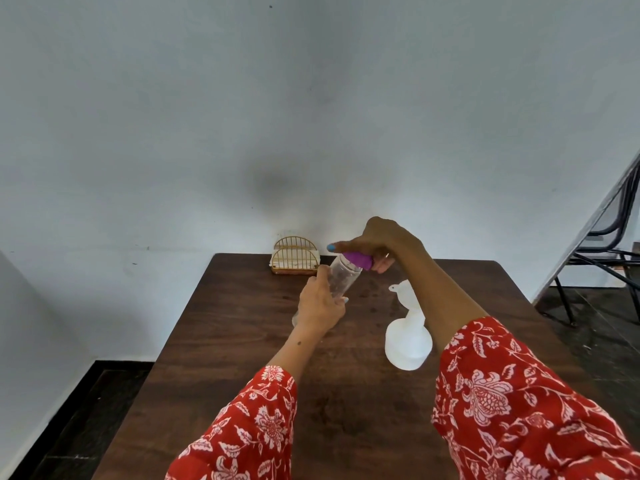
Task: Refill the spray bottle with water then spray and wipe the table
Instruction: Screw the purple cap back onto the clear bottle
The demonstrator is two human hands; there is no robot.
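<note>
Left hand (320,306) wrapped round the clear, light, likely slippery plastic bottle (341,278) tilted above the dark wooden table (242,341), right hand (377,245) clamped on its purple cap (358,260); best gripped mid-body, white funnel-topped spray bottle (408,337) standing nearby.

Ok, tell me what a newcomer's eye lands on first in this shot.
First, the two hands at the middle of the dark wooden table: the left hand grips a tilted clear bottle while the right hand holds its purple cap. Next, the white spray bottle with a funnel in its neck, just right of them. A gold wire napkin holder stands at the far edge by the wall.
</note>
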